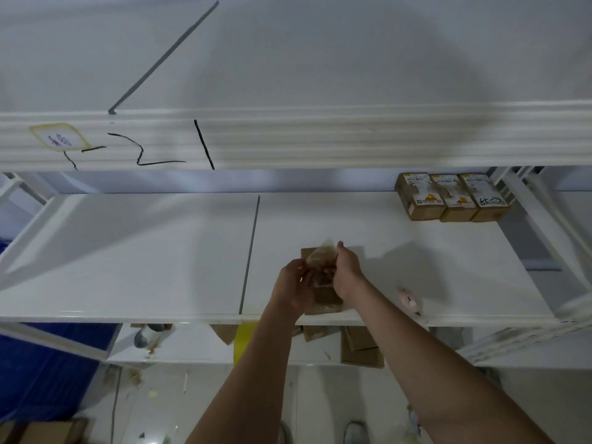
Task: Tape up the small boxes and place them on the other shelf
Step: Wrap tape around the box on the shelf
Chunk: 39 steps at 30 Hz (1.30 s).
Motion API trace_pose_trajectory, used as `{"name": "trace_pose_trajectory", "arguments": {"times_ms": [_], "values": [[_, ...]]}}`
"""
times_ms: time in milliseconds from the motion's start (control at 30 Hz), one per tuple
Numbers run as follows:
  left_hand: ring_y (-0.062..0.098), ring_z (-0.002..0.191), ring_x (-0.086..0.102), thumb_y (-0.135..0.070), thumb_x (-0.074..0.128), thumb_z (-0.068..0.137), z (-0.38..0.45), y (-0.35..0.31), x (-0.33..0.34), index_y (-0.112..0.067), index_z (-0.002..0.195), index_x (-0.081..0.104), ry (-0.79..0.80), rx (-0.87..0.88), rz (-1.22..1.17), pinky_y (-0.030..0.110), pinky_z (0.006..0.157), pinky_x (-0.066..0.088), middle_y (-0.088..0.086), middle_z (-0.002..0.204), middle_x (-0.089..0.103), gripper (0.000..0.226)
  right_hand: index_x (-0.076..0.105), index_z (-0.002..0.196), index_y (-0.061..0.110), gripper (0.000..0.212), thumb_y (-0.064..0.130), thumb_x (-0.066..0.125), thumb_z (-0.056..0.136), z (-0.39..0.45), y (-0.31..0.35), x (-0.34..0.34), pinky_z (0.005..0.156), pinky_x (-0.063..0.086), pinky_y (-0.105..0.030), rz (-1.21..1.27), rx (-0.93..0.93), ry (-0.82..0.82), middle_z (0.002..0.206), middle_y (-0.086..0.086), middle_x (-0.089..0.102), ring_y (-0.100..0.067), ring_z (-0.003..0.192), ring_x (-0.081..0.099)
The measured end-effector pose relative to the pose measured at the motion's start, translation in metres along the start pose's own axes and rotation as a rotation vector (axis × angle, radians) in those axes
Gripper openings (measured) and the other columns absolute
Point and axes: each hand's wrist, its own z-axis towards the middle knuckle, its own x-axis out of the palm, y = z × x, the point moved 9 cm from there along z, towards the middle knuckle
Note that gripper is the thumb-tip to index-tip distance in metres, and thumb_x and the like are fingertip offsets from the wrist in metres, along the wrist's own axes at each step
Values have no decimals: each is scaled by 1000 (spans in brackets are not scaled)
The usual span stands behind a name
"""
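Cardboard small box sits near the front edge of the white shelf, right between both hands, left hand and right hand each pinching a strip of clear tape over its top.

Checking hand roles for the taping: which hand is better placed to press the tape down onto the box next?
Probably the right hand: it rests over the small box, gripping the tape strip at its upper end. The left hand holds the strip's lower end beside the box.
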Motion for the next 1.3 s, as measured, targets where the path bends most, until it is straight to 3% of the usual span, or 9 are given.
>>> {"name": "trace_pose_trajectory", "arguments": {"times_ms": [67, 133, 233, 333, 433, 700, 900, 1000, 1300], "values": [[27, 104, 61, -15, 54, 96, 1, -3, -7, -4, 99, 63, 8, -16, -59, 38, 98, 52, 15, 103, 62, 14, 64, 107, 2, 38, 33, 42, 106, 2, 5, -8, 68, 51, -35, -34, 10, -12, 82, -12, 66, -23, 71, 60], [32, 112, 59, -15, 59, 96, 1, -5, -12, -4, 105, 63, 26, -51, -74, 43, 95, 53, 19, 114, 61, 14, 61, 101, 3, 26, 23, 44, 105, 1, 15, -16, 63, 50, -35, -87, 3, 7, 77, -11, 58, -24, 67, 58], [38, 105, 64, -5, 68, 90, -2, -14, -13, -1, 102, 67, 44, -63, 45, 46, 85, 58, 22, 113, 65, 12, 63, 102, 2, 19, 16, 51, 100, -3, 26, -25, 71, 56, -37, -275, 11, 87, 88, -14, 62, -29, 84, 65], [34, 89, 68, 0, 66, 91, -3, -31, -16, 0, 92, 69, -7, -40, 184, 43, 76, 60, 17, 88, 71, 3, 67, 106, -3, 19, 13, 63, 96, -2, 40, -33, 78, 61, -40, -480, -7, 127, 103, -19, 71, -31, 92, 70], [32, 81, 68, 4, 66, 90, -4, -52, -22, 1, 81, 71, -58, -2, 294, 37, 68, 59, 15, 78, 71, 10, 66, 91, -2, 11, 8, 70, 92, -8, 53, -35, 89, 59, -43, -575, 39, 224, 91, -17, 69, -28, 84, 68], [27, 78, 66, 7, 75, 81, -14, -76, -19, 6, 91, 74, -76, 68, 625, 34, 75, 58, 16, 82, 69, 10, 64, 95, -2, 15, 5, 75, 87, -17, 61, -41, 93, 57, -44, -772, 207, 323, 86, -16, 69, -28, 84, 68], [24, 76, 71, 2, 80, 79, -11, -85, -19, 3, 87, 76, -154, 190, 797, 32, 72, 61, 16, 84, 73, 9, 64, 106, -4, 21, 0, 72, 88, -19, 60, -43, 84, 60, -36, -897, 153, 321, 88, -16, 66, -23, 80, 65], [23, 74, 71, 3, 78, 81, -11, -85, -19, 0, 82, 77, -180, 221, 831, 34, 76, 62, 16, 83, 74, 3, 64, 115, -8, 30, 0, 73, 88, -15, 57, -45, 78, 61, -32, -905, 131, 300, 91, -16, 66, -23, 82, 65], [27, 76, 69, 3, 82, 77, -3, -62, -31, 5, 79, 68, -289, 174, 711, 39, 79, 62, 20, 82, 70, 14, 64, 96, 4, 19, 6, 78, 84, -7, 48, -63, 83, 58, -36, -596, 286, 212, 90, -13, 66, -23, 81, 62]]}}
